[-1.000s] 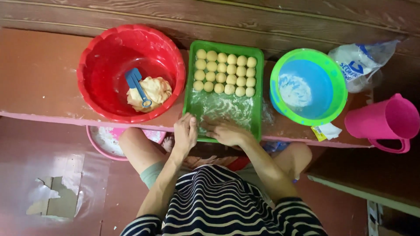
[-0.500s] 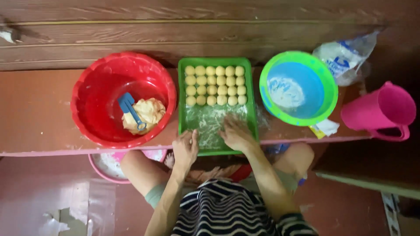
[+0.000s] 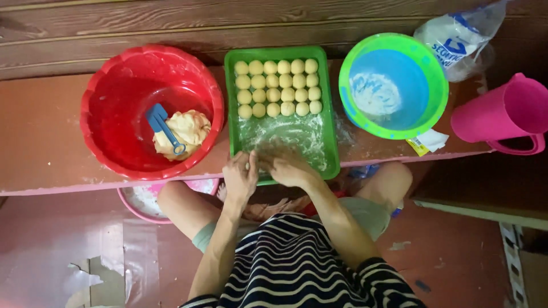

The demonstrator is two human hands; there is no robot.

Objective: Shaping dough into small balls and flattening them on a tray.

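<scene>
Floury and close together, the left hand [image 3: 240,175] and the right hand [image 3: 288,168] meet over the near edge of the green tray [image 3: 330,114]; the fingertips almost touch, and I cannot tell if something is between them. Farther inside the tray, small dough balls [image 3: 278,87] stand in four neat rows, with loose flour on the tray bottom nearer to the hands. Left of the tray, a red basin [image 3: 103,120] holds a dough lump [image 3: 185,131] and a blue spatula [image 3: 160,122]. On the right are a green-rimmed blue bowl [image 3: 394,85], a flour bag [image 3: 456,37] and a pink jug [image 3: 502,114].
</scene>
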